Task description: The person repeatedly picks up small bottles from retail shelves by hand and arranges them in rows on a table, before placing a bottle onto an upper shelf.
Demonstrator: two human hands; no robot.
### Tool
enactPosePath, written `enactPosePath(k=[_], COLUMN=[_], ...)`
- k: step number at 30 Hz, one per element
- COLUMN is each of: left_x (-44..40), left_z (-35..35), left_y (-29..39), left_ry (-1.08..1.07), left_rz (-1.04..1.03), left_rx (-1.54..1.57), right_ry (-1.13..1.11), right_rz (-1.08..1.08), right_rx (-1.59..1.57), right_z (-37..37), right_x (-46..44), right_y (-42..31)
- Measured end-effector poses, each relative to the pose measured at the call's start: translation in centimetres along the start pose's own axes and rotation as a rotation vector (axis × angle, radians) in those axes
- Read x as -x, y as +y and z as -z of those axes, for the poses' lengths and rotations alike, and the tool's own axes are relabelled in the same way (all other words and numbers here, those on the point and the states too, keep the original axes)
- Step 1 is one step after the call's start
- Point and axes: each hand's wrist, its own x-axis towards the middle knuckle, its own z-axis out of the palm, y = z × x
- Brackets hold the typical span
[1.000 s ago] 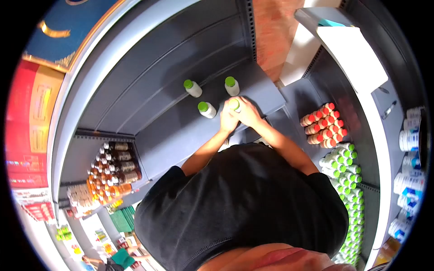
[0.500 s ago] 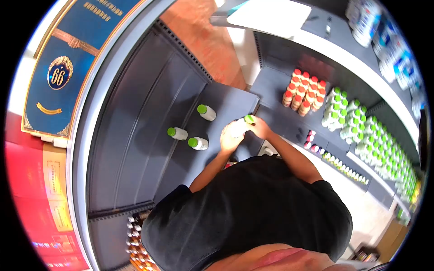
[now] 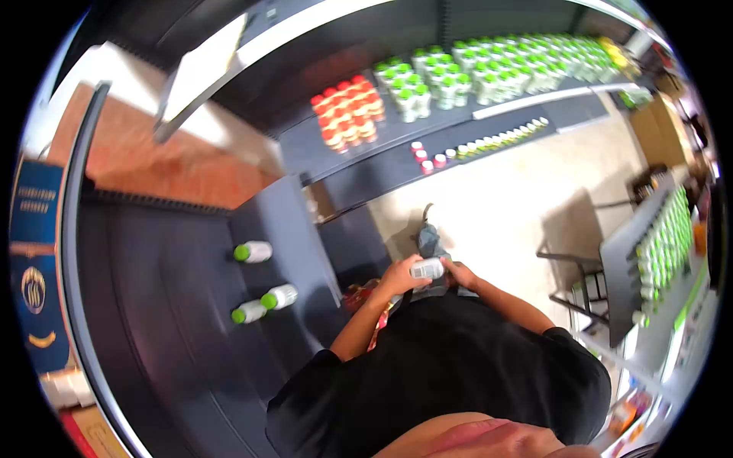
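Note:
In my left hand (image 3: 400,276) is a white bottle (image 3: 427,269) with a printed label, lying roughly sideways, its cap out of sight. My right hand (image 3: 460,275) has its fingertips at the bottle's other end, around where a cap would be; whether it grips anything is hard to see. On the grey shelf at the left are three white bottles with green caps: one farther back (image 3: 253,252), and two close together, one (image 3: 280,297) beside the other (image 3: 249,311).
Red-capped bottles (image 3: 348,114) and rows of green-capped bottles (image 3: 496,72) fill the far shelf. Small bottles (image 3: 500,140) line a lower ledge. A table (image 3: 617,259) with green-capped bottles stands at the right, metal legs beneath. Cardboard boxes (image 3: 658,133) sit behind.
The view has swung right, away from the shelf with three bottles. My hands and the held bottle are now over the floor, and the bottle's green cap no longer shows.

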Motion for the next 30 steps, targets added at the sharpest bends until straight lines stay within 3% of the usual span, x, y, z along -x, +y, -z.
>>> enactPosePath(k=[2,6,10,16,23,27,30], left_x=[-1.4,-2.7,-4.3,-7.0,-8.5,-10.2,-12.2], left_z=[-2.6,-7.1,-9.2,-12.8,-25.9,-32.6,-38.3], left_y=[1.8,5.7,7.9,9.1,15.3,21.7,25.4], left_ry=[-0.227,-0.388,-0.440,-0.670,-0.747,-0.716,-0.760], left_rz=[-0.037,-0.118,-0.123,-0.148,-0.160,-0.198,-0.251], left_rx=[-0.024,-0.091,-0.093,-0.306,-0.523,-0.496,-0.512], right_ry=[0.066,0.296,0.432,0.190,0.270,0.297,0.437], right_rz=[-0.039,0.005,0.033,0.053,-0.035,-0.041,0.006], right_rx=[-0.134,-0.309,-0.220,-0.121,0.093,-0.024,-0.053], right_z=[1.9,3.3,4.8,9.3,18.2,25.0,29.5], right_x=[3.8,9.2,11.3,14.6,22.7,26.3,29.7], right_y=[3.7,6.9,7.4,10.0,16.1,20.0,22.4])
